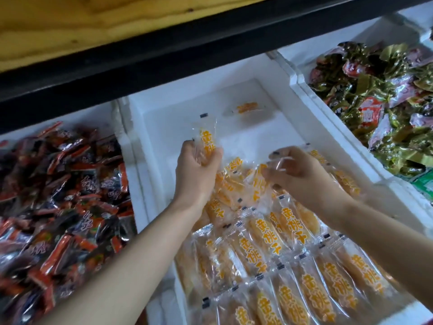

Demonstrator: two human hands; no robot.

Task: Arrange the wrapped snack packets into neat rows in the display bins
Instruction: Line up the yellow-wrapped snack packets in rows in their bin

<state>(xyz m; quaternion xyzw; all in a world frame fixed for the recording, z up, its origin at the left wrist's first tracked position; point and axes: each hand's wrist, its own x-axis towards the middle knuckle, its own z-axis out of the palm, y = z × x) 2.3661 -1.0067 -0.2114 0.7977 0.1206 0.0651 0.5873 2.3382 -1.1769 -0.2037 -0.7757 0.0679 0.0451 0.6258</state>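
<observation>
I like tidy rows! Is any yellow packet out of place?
Yes. One yellow packet lies alone and crosswise at the far end of the middle white bin, apart from the rows at the near end.

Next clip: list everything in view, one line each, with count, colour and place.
middle bin: one, white foam, centre
yellow packets: many, clear wrap with orange print, in rows in the middle bin's near half
lone packet: one, same kind, at the middle bin's far end
held packet: one, same kind, upright above the bin
red-black packets: a heap, in the bin to the left
green-gold and red packets: a heap, in the bin to the right
shelf: one, wood with black edge, above the bins
left hand: grips the held packet
right hand: pinches a clear wrapper at the rows' far edge
</observation>
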